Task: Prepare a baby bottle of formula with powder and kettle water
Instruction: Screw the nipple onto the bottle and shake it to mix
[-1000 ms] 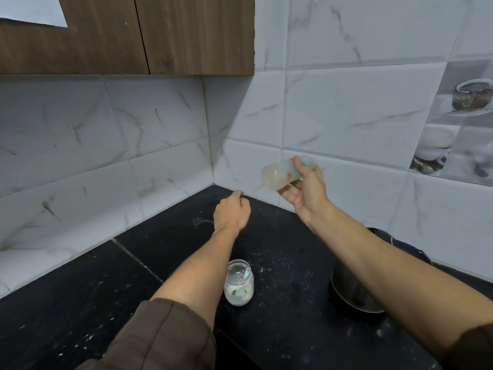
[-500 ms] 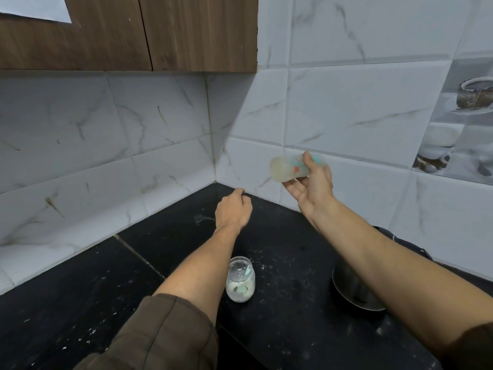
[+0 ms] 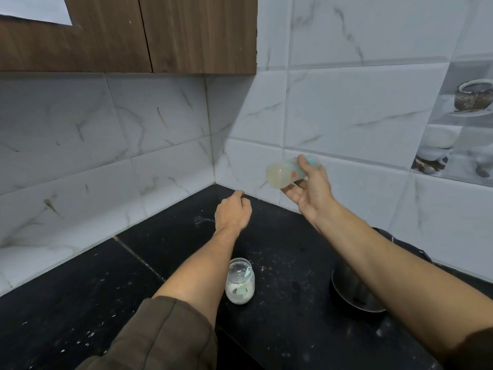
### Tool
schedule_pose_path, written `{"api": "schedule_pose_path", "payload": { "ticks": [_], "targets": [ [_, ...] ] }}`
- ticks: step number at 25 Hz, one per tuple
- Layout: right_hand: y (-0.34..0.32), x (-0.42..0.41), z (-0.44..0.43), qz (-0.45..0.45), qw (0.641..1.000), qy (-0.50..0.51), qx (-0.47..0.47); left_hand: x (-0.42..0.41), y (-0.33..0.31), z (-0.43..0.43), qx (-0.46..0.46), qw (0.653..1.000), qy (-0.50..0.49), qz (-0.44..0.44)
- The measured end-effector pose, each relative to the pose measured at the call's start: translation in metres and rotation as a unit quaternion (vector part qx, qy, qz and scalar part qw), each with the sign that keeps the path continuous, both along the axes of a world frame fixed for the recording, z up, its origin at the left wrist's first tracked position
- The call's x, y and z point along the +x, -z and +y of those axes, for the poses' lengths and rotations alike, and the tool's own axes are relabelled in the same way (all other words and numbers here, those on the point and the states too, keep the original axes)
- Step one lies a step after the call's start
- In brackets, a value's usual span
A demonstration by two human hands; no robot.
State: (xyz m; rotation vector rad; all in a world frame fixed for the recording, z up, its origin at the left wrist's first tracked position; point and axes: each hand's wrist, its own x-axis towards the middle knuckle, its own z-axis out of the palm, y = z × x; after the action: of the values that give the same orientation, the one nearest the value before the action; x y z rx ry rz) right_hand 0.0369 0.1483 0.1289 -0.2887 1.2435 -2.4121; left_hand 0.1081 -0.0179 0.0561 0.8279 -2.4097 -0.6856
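My right hand [image 3: 309, 190] holds a translucent baby bottle [image 3: 285, 173] tipped on its side in the air, its base pointing left toward the wall corner. The bottle has coloured prints and a teal part at the far end, partly hidden by my thumb. My left hand [image 3: 233, 212] hovers over the black counter with its fingers curled under; whether it holds something is hidden. An open glass jar [image 3: 240, 281] with white powder in its lower part stands on the counter below my left forearm. A dark metal kettle [image 3: 354, 292] sits at the right, mostly hidden by my right arm.
The black counter [image 3: 88, 289] is speckled with white powder and meets white marble-look tiled walls [image 3: 160, 124] in a corner. Wooden wall cabinets [image 3: 160, 33] hang above at the upper left.
The bottle in my right hand has shifted slightly up and down at about the same spot, staying on its side. My left hand has stayed almost still.
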Motion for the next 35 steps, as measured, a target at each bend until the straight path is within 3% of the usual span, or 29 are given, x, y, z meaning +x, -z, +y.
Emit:
{"api": "schedule_pose_path", "payload": {
  "ticks": [3, 5, 7, 10, 12, 15, 17, 19, 22, 24, 27, 29, 33, 35],
  "targets": [
    [-0.001, 0.011, 0.008, 0.133, 0.975, -0.133, 0.116, -0.002, -0.001, -0.003, -0.002, 1.0, 0.001, -0.001],
    [-0.003, 0.013, 0.011, 0.162, 0.966, -0.156, 0.126, -0.004, -0.002, -0.003, -0.003, 1.0, 0.003, 0.0],
    [-0.001, 0.008, 0.008, 0.113, 0.986, -0.095, 0.072, -0.003, -0.002, -0.002, -0.002, 1.0, 0.004, -0.001],
    [0.0, -0.004, 0.001, -0.034, 0.999, 0.006, -0.041, -0.002, -0.002, 0.0, -0.003, 1.0, -0.001, -0.001],
    [0.002, -0.001, 0.0, -0.012, 1.0, -0.001, -0.01, -0.002, -0.002, -0.001, -0.002, 1.0, -0.001, 0.001],
    [0.003, 0.018, 0.006, 0.131, 0.978, -0.123, 0.105, -0.006, -0.002, -0.002, -0.011, 1.0, 0.009, -0.005],
    [0.004, 0.019, 0.008, 0.163, 0.968, -0.148, 0.117, -0.006, -0.002, -0.002, -0.016, 1.0, 0.012, -0.01],
    [0.002, 0.016, 0.006, 0.128, 0.986, -0.086, 0.07, -0.005, -0.002, -0.001, -0.013, 1.0, 0.011, -0.004],
    [-0.001, 0.002, 0.002, -0.014, 0.999, 0.026, -0.031, 0.0, -0.003, 0.0, -0.009, 1.0, -0.001, 0.0],
    [-0.003, 0.004, 0.003, 0.013, 1.0, 0.006, 0.005, -0.001, -0.003, -0.002, -0.01, 1.0, 0.0, 0.0],
    [0.001, 0.02, 0.009, 0.157, 0.972, -0.122, 0.125, -0.004, -0.001, -0.002, -0.014, 1.0, 0.011, -0.009],
    [0.001, 0.022, 0.011, 0.185, 0.964, -0.146, 0.125, -0.004, -0.001, -0.002, -0.018, 1.0, 0.015, -0.012],
    [-0.003, 0.007, 0.005, 0.055, 0.998, -0.028, -0.008, -0.001, -0.001, -0.003, -0.01, 1.0, 0.001, 0.003],
    [-0.003, 0.003, 0.005, 0.033, 0.999, -0.02, -0.024, -0.002, -0.001, -0.006, -0.01, 1.0, -0.001, 0.004]
  ]
}}
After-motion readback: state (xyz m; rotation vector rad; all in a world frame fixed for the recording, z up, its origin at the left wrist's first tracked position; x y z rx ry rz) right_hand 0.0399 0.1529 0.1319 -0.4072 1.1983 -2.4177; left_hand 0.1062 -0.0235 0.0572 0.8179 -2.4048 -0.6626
